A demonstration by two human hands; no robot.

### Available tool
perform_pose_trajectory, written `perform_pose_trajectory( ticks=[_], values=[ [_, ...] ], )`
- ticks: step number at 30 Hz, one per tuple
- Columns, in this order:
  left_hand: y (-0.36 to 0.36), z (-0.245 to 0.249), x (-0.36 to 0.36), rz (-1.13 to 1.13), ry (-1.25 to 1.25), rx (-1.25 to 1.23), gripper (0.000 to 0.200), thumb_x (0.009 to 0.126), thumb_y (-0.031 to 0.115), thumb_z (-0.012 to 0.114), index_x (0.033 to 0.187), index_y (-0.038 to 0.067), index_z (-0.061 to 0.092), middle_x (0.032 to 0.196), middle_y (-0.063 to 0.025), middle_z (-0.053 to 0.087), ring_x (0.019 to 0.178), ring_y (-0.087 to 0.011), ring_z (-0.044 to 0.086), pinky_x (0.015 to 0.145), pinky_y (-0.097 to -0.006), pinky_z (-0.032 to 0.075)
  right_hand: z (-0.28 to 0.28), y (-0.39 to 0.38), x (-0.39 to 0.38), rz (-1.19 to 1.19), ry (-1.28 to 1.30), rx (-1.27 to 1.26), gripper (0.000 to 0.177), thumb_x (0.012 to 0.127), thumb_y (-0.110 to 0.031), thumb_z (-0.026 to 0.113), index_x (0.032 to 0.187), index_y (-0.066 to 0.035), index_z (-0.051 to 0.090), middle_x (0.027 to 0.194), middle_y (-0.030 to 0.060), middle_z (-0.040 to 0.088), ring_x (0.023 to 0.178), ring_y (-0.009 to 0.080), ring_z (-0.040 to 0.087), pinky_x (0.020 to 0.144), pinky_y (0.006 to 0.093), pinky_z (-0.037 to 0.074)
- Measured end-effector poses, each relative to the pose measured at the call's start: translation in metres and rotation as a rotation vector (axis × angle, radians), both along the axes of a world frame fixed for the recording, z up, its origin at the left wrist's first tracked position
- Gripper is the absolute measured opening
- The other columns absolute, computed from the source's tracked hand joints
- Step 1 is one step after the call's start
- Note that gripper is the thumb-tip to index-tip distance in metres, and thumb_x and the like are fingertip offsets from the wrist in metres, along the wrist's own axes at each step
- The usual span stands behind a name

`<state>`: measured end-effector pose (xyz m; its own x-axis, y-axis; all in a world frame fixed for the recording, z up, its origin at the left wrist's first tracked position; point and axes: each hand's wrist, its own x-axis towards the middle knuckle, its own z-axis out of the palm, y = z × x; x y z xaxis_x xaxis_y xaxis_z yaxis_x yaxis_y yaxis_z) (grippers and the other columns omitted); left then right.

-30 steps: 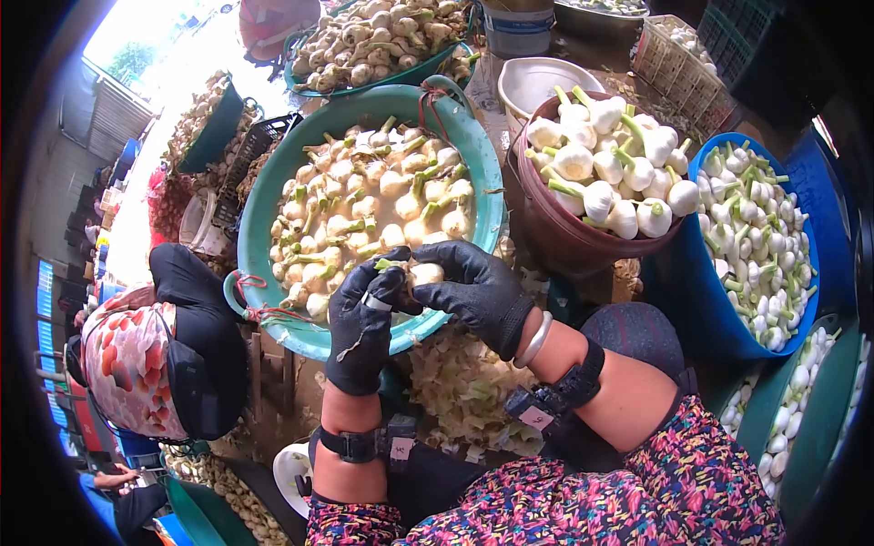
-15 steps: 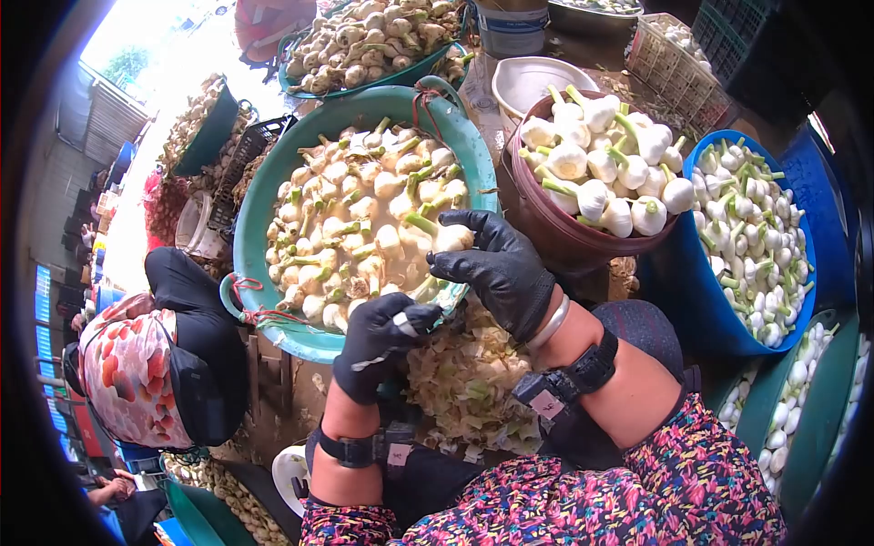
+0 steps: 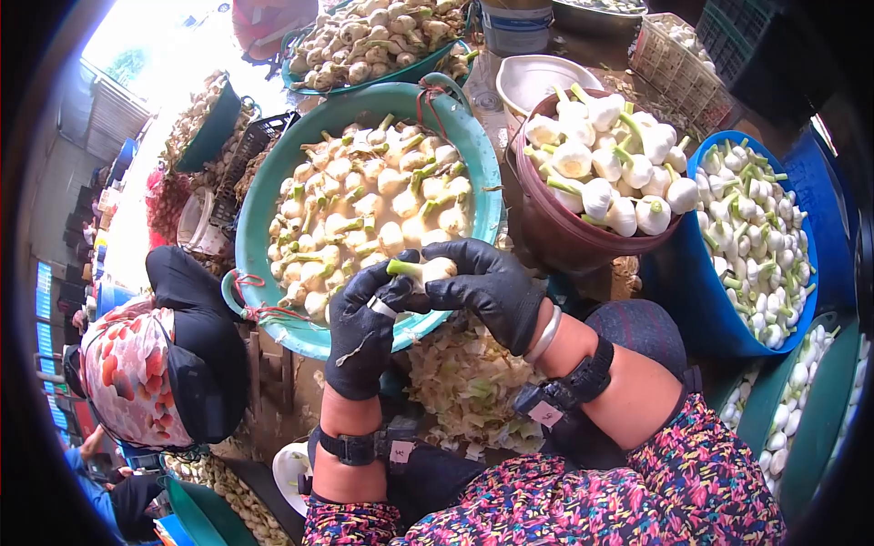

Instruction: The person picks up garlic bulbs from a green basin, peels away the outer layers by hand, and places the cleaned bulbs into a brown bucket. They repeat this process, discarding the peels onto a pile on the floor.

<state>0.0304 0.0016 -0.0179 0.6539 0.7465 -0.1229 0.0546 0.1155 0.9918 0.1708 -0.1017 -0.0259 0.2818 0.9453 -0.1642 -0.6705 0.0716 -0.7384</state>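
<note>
A garlic bulb (image 3: 437, 270) with a short green stem is held between both black-gloved hands, over the near rim of the green basin (image 3: 250, 218). My right hand (image 3: 492, 289) has its fingers closed on the white bulb. At the stem side, my left hand (image 3: 366, 318) pinches the same garlic, with a white band around one finger. Garlic bulbs (image 3: 364, 196) sit in cloudy water in the basin. Below my hands lies a heap of peeled skins (image 3: 469, 378).
A maroon bucket (image 3: 569, 246) heaped with cleaned garlic stands right of the basin, beside a blue tub (image 3: 674, 300) of garlic. A person in a floral top (image 3: 132, 373) sits at left. More garlic fills a tub (image 3: 364, 82) behind.
My right hand has moved down toward my body with the garlic. My left hand has risen slightly, and its fingers have come onto the garlic's stem side.
</note>
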Motion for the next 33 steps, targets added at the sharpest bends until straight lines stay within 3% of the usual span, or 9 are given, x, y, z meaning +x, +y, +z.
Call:
perform_pose_trajectory(
  ticks=[5,7,14,20,22,23,28,31,33],
  values=[
    [-0.003,0.006,0.0,0.087,0.002,-0.099,0.028,0.084,0.007,0.057,0.109,-0.006,0.056,0.092,-0.0107,0.062,0.074,-0.0211,0.063,0.069,-0.0308,0.053,-0.007,0.002,0.001,0.009,0.09,0.035,0.037,0.082,0.004,0.057,0.118,0.003,0.049,0.11,0.0122,0.059,0.097,0.0178,0.059,0.085,0.0295,0.05],
    [-0.008,0.016,0.004,0.034,-0.149,-0.243,0.03,0.083,0.006,0.057,0.11,-0.005,0.055,0.095,-0.011,0.062,0.076,-0.0198,0.063,0.069,-0.0302,0.053,-0.005,0.002,-0.002,-0.037,-0.124,0.042,0.039,0.081,0.005,0.059,0.119,0.002,0.048,0.11,0.0114,0.058,0.098,0.0177,0.059,0.085,0.0298,0.05],
    [-0.005,0.013,0.001,0.01,-0.134,-0.249,0.03,0.08,0.002,0.058,0.109,-0.005,0.058,0.092,-0.0094,0.064,0.075,-0.0159,0.062,0.071,-0.0271,0.052,-0.005,0.003,-0.009,-0.066,-0.187,0.13,0.041,0.076,0.001,0.067,0.113,0.0,0.05,0.106,0.01,0.059,0.089,0.0137,0.06,0.077,0.0265,0.051],
    [-0.005,0.014,-0.004,-0.059,-0.069,-0.211,0.026,0.077,-0.002,0.058,0.102,-0.003,0.061,0.084,-0.0076,0.064,0.076,-0.0152,0.061,0.069,-0.0274,0.05,0.011,-0.003,0.003,0.001,-0.017,-0.077,0.029,0.089,-0.018,0.056,0.112,-0.001,0.05,0.094,0.0072,0.061,0.082,0.0124,0.06,0.064,0.0229,0.049],
    [0.006,0.001,-0.012,-0.136,0.144,0.441,0.023,0.073,-0.004,0.059,0.096,0.0,0.063,0.081,-0.0079,0.064,0.076,-0.0169,0.062,0.067,-0.0301,0.049,0.001,-0.002,0.012,0.284,-0.094,-0.066,0.034,0.092,-0.034,0.049,0.109,-0.005,0.053,0.085,0.0043,0.06,0.068,0.0102,0.057,0.056,0.021,0.046],
    [0.011,-0.001,-0.011,-0.178,0.053,0.626,0.023,0.069,-0.007,0.061,0.091,-0.001,0.064,0.092,-0.0084,0.065,0.083,-0.0174,0.062,0.075,-0.0288,0.049,-0.002,-0.001,0.011,0.373,0.244,-0.093,0.032,0.091,-0.039,0.049,0.099,-0.009,0.056,0.075,0.0027,0.059,0.056,0.0112,0.054,0.048,0.0205,0.043],
    [-0.003,0.007,-0.001,-0.233,0.18,0.949,0.024,0.071,-0.006,0.062,0.094,-0.001,0.064,0.092,-0.0066,0.064,0.082,-0.0157,0.061,0.076,-0.026,0.048,-0.006,-0.006,0.003,0.597,0.424,-0.188,0.034,0.09,-0.044,0.05,0.097,-0.011,0.057,0.072,0.0033,0.059,0.049,0.0115,0.051,0.04,0.0211,0.038],
    [-0.006,0.009,-0.001,-0.004,-0.072,-0.072,0.046,0.084,0.005,0.055,0.128,-0.001,0.044,0.09,-0.0078,0.061,0.077,-0.0133,0.061,0.067,-0.0256,0.051,0.002,-0.003,0.011,0.494,0.435,-0.141,0.04,0.089,-0.045,0.051,0.109,-0.01,0.053,0.075,0.0017,0.061,0.057,0.0101,0.055,0.044,0.0203,0.04],
    [-0.004,0.011,-0.007,-0.102,-0.087,-0.204,0.041,0.082,0.005,0.055,0.122,-0.004,0.05,0.087,-0.0091,0.061,0.074,-0.0148,0.061,0.067,-0.027,0.051,0.002,-0.002,0.015,0.432,0.416,-0.093,0.036,0.09,-0.042,0.051,0.108,-0.01,0.054,0.08,0.0012,0.061,0.065,0.0104,0.058,0.051,0.0221,0.045]
  ],
)
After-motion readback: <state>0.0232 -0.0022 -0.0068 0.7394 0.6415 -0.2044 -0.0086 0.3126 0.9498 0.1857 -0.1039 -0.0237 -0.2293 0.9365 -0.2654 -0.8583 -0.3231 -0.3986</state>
